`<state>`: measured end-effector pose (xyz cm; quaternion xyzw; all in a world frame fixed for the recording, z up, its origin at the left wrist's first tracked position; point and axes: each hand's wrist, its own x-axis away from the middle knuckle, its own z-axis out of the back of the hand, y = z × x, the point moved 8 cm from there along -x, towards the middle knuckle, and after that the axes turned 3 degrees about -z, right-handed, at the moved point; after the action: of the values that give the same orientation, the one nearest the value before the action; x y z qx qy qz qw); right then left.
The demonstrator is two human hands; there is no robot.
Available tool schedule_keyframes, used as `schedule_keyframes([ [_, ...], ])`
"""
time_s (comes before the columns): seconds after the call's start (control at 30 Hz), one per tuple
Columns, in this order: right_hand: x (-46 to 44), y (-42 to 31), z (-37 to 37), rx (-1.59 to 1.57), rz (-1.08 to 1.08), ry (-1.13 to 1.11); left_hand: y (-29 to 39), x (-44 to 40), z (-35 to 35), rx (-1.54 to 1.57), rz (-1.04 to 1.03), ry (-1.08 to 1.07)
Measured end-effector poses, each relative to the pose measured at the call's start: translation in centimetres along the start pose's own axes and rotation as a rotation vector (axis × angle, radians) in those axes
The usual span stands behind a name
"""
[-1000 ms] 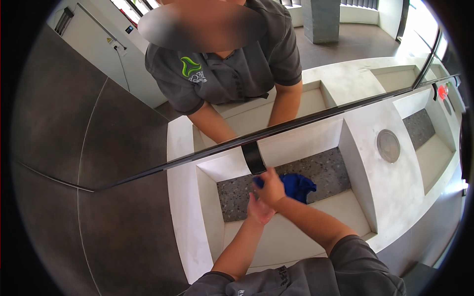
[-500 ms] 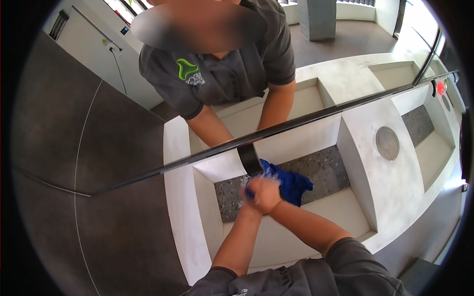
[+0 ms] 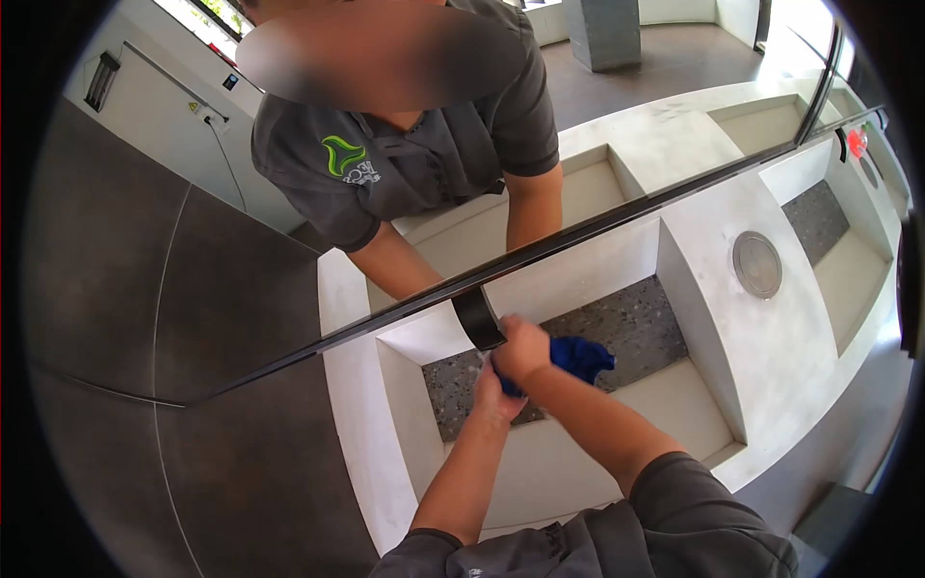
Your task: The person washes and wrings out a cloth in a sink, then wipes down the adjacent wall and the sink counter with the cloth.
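Note:
A wet-looking blue cloth (image 3: 583, 359) is bunched between my hands, its loose end hanging out to the right over the sink. My right hand (image 3: 525, 349) is closed over the top of the cloth, close to the black faucet (image 3: 476, 316). Lower and to the left, my left hand (image 3: 494, 393) grips the cloth's other part from below; some of its fingers are hidden. Beneath both hands lies the sink's speckled grey bottom (image 3: 631, 332).
White walls (image 3: 699, 328) enclose the basin. A mirror (image 3: 588, 183) behind it reflects a person in a dark shirt. To the right are a round metal lid (image 3: 756, 265) set in the counter and a second basin (image 3: 819, 226). A dark panelled wall (image 3: 241, 462) stands at left.
My right hand has moved up towards the faucet, and my left hand now shows below it. The cloth is bunched tighter, with less hanging down. The view has shifted slightly.

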<state>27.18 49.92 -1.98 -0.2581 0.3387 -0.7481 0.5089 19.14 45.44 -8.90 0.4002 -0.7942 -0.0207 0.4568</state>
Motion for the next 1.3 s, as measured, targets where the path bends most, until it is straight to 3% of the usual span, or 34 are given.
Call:
schedule_keyframes([
  [0.07, -1.1, 1.2, -0.2, -0.032, -0.108, 0.024, 0.3, -0.6, -0.6, 0.004, -0.054, -0.159],
  [0.17, 1.3, -1.6, 1.3, -0.162, 0.119, 0.094, 1.1, -0.1, 0.0, -0.022, -0.03, -0.101],
  [0.2, 3.1, -3.1, 0.4, -0.051, 0.35, 0.095, 1.6, -1.8, 2.4, -0.018, -0.029, -0.098],
  [0.23, 5.7, -5.8, 1.0, -0.168, 0.574, 0.003, 1.9, -4.2, 3.1, 0.115, 0.023, -0.524],
  [0.27, 8.4, -5.8, -2.7, -0.088, 0.705, -0.076, 2.4, -3.7, 2.7, 0.248, 0.075, -0.949],
  [0.3, 7.7, -5.0, -3.6, -0.037, 0.653, -0.082, 2.4, -1.3, -0.7, 0.261, 0.209, -1.062],
  [0.33, 7.1, -4.1, -4.3, 0.014, 0.602, -0.086, 1.7, -0.1, -1.6, 0.261, 0.209, -1.063],
  [0.4, 1.7, -0.9, -1.8, 0.033, 0.133, -0.059, 0.4, -1.8, 1.2, 0.073, -0.072, -0.331],
  [0.47, -0.8, 1.8, 0.2, -0.063, -0.056, 0.109, 0.4, 0.8, 0.2, -0.108, -0.072, 0.022],
  [0.57, -0.6, 4.1, 0.4, -0.242, -0.259, 0.082, 0.7, 0.2, -0.5, -0.13, -0.109, -0.135],
  [0.6, -0.1, 5.5, -0.6, -0.236, -0.256, 0.079, 1.9, 0.0, 0.2, -0.12, -0.173, -0.065],
  [0.63, 0.4, 7.2, -2.9, -0.451, -0.181, 0.06, 3.2, -0.1, 1.1, -0.113, -0.236, 0.008],
  [0.67, 1.2, 8.0, -4.3, -0.665, -0.104, 0.038, 4.5, -0.7, 1.7, -0.039, -0.278, 0.008],
  [0.7, 2.8, 6.8, -3.3, -0.662, -0.101, 0.033, 5.2, -0.8, 2.0, 0.029, -0.295, -0.029],
  [0.77, 8.0, 3.9, -4.8, -1.202, -0.647, -0.466, 5.3, -1.2, 2.3, 0.1, -0.314, -0.068],
  [0.8, 9.1, 3.2, -5.2, -1.403, -0.739, -0.538, 4.6, -1.4, 2.8, -0.043, -0.364, -0.014],
  [0.87, 9.4, 3.5, -3.8, -1.506, -0.903, -0.421, 4.4, 0.3, 0.9, -0.38, -0.566, 0.099],
  [0.93, 9.0, 5.1, -4.7, -1.417, -0.806, -0.381, 2.4, -1.7, 1.0, -0.715, -0.489, -0.004],
  [1.0, 7.6, 7.0, -5.5, -1.318, -0.703, -0.341, 1.8, -1.3, 0.1, -0.719, -0.423, -0.029],
  [1.07, 5.5, 9.2, -4.5, -1.249, -0.624, -0.171, 1.0, -2.1, -1.0, -0.45, -0.364, -0.256],
  [1.1, 4.3, 9.0, -3.2, -1.36, -0.571, -0.142, 0.4, -2.0, -1.2, -0.578, -0.287, -0.342],
  [1.13, 3.4, 9.3, -2.6, -1.386, -0.583, -0.154, 0.3, -1.7, -0.9, -0.574, -0.294, -0.339],
  [1.2, 2.6, 9.2, -1.2, -1.223, -0.573, -0.176, -0.4, -0.1, 0.6, -0.56, -0.105, -0.048],
  [1.23, 2.7, 9.6, -2.1, -1.225, -0.574, -0.174, -0.6, -0.4, 1.4, -0.367, -0.09, -0.088],
  [1.27, 2.3, 10.2, -1.9, -1.006, -0.379, -0.014, -0.6, -0.4, 1.6, -0.368, -0.087, -0.09],
  [1.3, 2.4, 9.3, -0.5, -0.776, -0.189, 0.136, -0.6, -0.4, 3.0, -0.085, -0.066, 0.053],
])
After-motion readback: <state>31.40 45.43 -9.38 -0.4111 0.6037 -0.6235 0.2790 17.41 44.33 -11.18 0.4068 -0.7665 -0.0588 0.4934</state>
